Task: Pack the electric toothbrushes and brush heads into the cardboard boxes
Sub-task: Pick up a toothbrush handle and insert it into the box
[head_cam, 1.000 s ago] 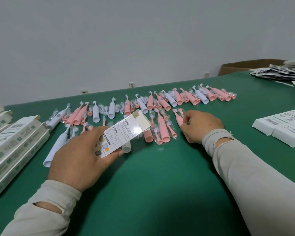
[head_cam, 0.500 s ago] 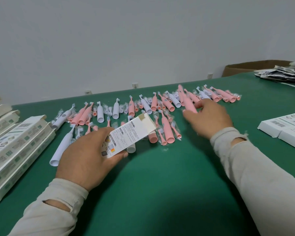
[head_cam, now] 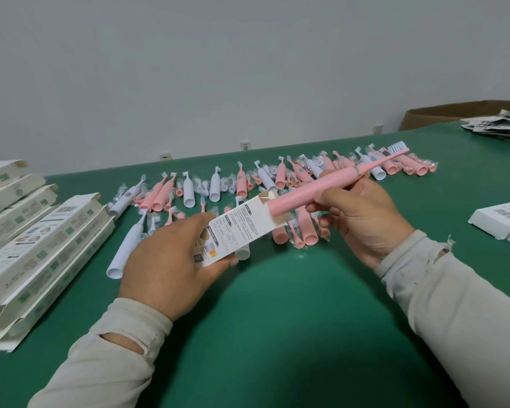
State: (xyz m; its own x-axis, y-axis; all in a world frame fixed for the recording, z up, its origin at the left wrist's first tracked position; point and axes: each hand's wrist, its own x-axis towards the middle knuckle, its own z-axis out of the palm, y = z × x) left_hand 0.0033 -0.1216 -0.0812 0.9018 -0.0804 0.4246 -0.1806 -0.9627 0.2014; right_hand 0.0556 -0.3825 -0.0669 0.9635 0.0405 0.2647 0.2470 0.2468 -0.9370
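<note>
My left hand (head_cam: pixel 171 266) grips a white printed cardboard box (head_cam: pixel 236 228) above the green table, its open flapped end turned to the right. My right hand (head_cam: pixel 362 219) holds a pink electric toothbrush (head_cam: pixel 321 187) with a white bristle head pointing up and right. The toothbrush's thick base sits at the box's open mouth. Behind both hands a long row of pink and white toothbrushes (head_cam: pixel 280 178) and bagged brush heads lies across the table.
Several long white boxes (head_cam: pixel 36 248) with open ends are stacked at the left. Flat white boxes (head_cam: pixel 504 219) lie at the right edge. A pile of dark printed leaflets (head_cam: pixel 498 128) and a brown carton (head_cam: pixel 442 113) are at the far right.
My right hand picked a pink toothbrush from the row, lifted it and brought its base to the open end of the box in my left hand.
</note>
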